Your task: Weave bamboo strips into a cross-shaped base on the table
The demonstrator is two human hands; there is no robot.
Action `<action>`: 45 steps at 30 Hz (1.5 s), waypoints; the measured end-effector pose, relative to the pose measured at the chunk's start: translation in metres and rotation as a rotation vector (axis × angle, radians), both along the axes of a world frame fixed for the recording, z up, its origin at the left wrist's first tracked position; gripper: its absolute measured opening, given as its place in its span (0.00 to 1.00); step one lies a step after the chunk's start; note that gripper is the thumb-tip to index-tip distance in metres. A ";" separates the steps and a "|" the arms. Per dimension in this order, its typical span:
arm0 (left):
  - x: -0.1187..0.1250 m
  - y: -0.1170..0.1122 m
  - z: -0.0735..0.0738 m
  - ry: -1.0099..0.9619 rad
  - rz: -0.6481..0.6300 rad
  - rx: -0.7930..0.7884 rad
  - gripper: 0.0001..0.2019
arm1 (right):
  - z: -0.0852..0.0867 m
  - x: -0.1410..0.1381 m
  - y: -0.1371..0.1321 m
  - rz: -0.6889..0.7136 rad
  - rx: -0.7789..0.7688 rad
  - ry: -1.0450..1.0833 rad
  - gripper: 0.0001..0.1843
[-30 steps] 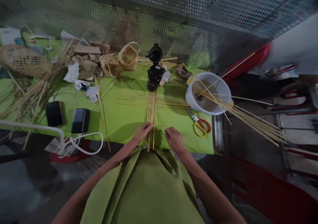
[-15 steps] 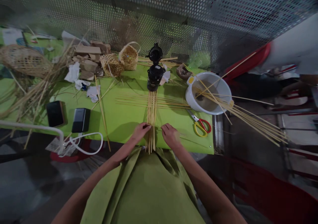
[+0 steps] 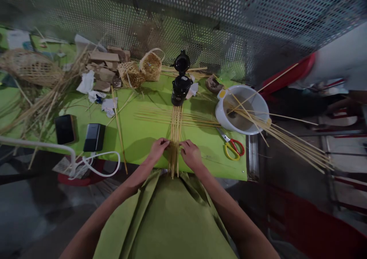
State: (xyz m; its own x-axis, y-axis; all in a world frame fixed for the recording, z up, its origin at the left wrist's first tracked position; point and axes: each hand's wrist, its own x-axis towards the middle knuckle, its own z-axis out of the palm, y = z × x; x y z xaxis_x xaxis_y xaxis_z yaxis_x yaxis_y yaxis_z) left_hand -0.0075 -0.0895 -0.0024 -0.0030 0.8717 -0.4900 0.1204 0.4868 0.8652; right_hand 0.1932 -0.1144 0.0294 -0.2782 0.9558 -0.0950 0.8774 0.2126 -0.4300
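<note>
Several upright bamboo strips [image 3: 176, 127] lie side by side and run toward my apron, their far ends under a black lidded container [image 3: 180, 88]. Other thin strips [image 3: 200, 121] cross them further up. My left hand [image 3: 159, 148] is closed at the left edge of the upright strips, its fingertips pinching a thin crosswise bamboo strip. At the right edge, my right hand [image 3: 191, 153] is likewise closed in a pinch on the thin strip, most of which my fingers hide.
Right of the strips are scissors [image 3: 231, 146] and a white pot [image 3: 219, 111] with long strips in it. To the left lie a power bank [image 3: 94, 137], a phone [image 3: 65, 129] and a loose strip [image 3: 119, 131]. Small baskets [image 3: 151, 65] stand at the back.
My right hand has moved left, up to the edge of the upright strips. My left hand has shifted slightly left and away from me. The view has moved a little.
</note>
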 end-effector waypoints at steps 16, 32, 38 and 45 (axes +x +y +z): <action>0.008 -0.015 0.024 0.342 -0.112 0.188 0.08 | -0.014 -0.009 0.032 -0.051 -0.134 0.286 0.07; 0.020 -0.032 0.031 0.880 -0.818 0.247 0.13 | -0.023 -0.007 0.027 -0.077 -0.100 0.327 0.06; 0.037 -0.025 0.031 0.871 -0.757 0.189 0.12 | -0.024 -0.009 0.027 -0.083 -0.108 0.310 0.06; 0.039 -0.024 0.018 0.703 -0.500 0.042 0.07 | -0.022 -0.006 0.027 -0.079 -0.101 0.332 0.06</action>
State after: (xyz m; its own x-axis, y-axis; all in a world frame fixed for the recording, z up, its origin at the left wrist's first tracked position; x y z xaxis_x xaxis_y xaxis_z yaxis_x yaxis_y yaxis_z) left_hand 0.0315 -0.1133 0.0161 0.0951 0.8689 -0.4858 0.8263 0.2032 0.5253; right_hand 0.1871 -0.0870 0.0070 -0.2349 0.9661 -0.1068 0.6984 0.0913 -0.7099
